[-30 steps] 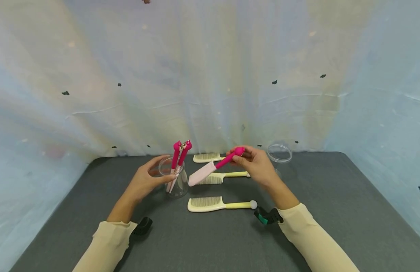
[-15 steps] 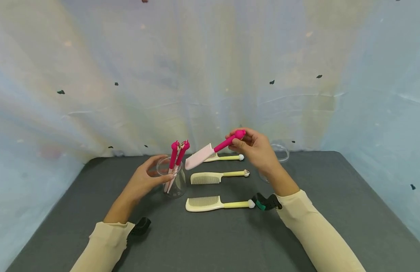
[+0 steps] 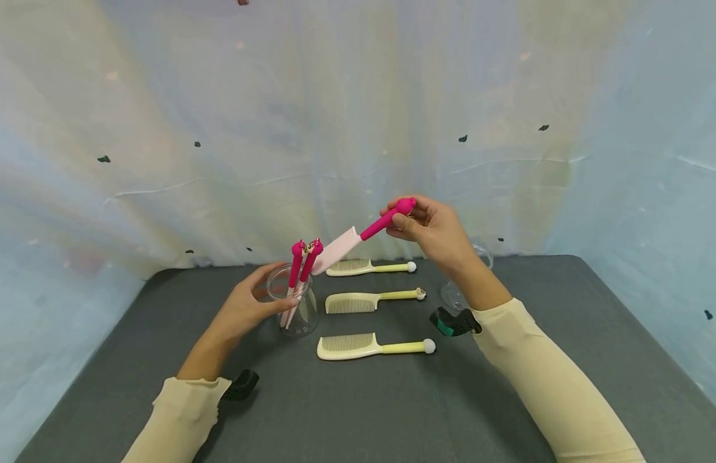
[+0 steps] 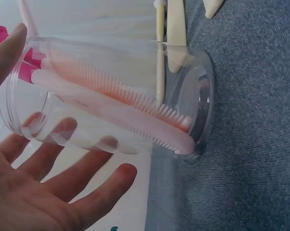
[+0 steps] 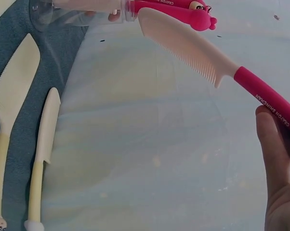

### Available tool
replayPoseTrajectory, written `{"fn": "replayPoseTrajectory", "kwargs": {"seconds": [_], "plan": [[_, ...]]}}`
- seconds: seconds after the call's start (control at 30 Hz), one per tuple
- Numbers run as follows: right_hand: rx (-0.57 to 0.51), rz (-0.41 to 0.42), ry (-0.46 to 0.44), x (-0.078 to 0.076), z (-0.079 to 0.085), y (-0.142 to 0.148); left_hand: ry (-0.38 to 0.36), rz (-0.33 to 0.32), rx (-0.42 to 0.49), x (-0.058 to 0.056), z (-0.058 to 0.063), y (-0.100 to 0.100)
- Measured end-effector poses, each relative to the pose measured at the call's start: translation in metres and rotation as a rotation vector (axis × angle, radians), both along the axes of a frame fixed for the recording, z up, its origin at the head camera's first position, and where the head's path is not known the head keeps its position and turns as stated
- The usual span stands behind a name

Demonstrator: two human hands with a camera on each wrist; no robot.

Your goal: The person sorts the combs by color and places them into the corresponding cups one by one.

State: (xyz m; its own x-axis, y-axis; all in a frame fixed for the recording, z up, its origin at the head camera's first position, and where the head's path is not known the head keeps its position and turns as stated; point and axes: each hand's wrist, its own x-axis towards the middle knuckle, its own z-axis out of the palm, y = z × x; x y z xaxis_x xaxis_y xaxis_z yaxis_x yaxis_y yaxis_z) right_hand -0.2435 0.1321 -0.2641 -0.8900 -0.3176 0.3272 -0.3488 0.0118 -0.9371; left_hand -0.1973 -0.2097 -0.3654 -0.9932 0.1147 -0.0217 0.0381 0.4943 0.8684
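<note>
My right hand [image 3: 435,231] pinches a pink comb [image 3: 339,249] by its magenta handle, up in the air, its toothed end slanting down toward the jar. In the right wrist view that comb [image 5: 183,43] appears with its teeth facing down. My left hand [image 3: 244,308] holds a clear jar [image 3: 307,315] near its rim, thumb on one side and fingers on the other. Two pink combs [image 4: 111,106] lean inside the jar, teeth down, their magenta handles [image 3: 296,263] sticking out above the rim.
Three cream combs with yellow handles lie in rows: a back comb [image 3: 352,267], a middle comb [image 3: 352,303] and a front comb [image 3: 348,347]. Another clear container [image 3: 452,296] stands behind my right forearm. A pale curtain [image 3: 358,128] hangs behind the grey table [image 3: 358,411].
My right hand has risen with the pink comb, and the comb's tip has moved up and left toward the jar. The left hand and jar have stayed nearly in place.
</note>
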Motion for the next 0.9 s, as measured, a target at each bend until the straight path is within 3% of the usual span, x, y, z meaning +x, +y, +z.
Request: {"fn": "replayPoseTrajectory", "kwargs": {"seconds": [0.9], "plan": [[0.043, 0.061, 0.052, -0.007, 0.014, -0.013, 0.019, -0.01, 0.025, 0.0, -0.002, 0.002]]}}
